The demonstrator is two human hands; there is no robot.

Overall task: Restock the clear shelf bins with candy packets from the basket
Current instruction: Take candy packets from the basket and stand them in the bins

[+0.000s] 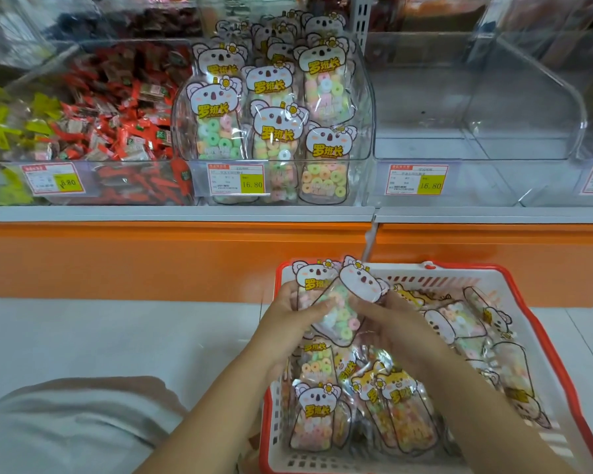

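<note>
- While hovering over the basket's (442, 280) 11 o'clock corner, left fingers (317, 304) and right fingers (370, 311) are curling round and pinching two koala packets (343, 318).
- Left hand (288, 323) and right hand (403, 333) are sharing the grip.
- Packets are probably handling light, crinkly and slippery; gripping the filled middle is looking safest.
- Koala bin (365, 131) is waiting at 12 o'clock, neighbouring clear bin (476, 131) at 1 o'clock.

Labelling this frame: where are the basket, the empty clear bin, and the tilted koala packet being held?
basket (442, 280): head view, slotted back wall.
empty clear bin (486, 183): head view, clear front wall.
tilted koala packet (343, 319): head view, candy-filled middle.
</note>
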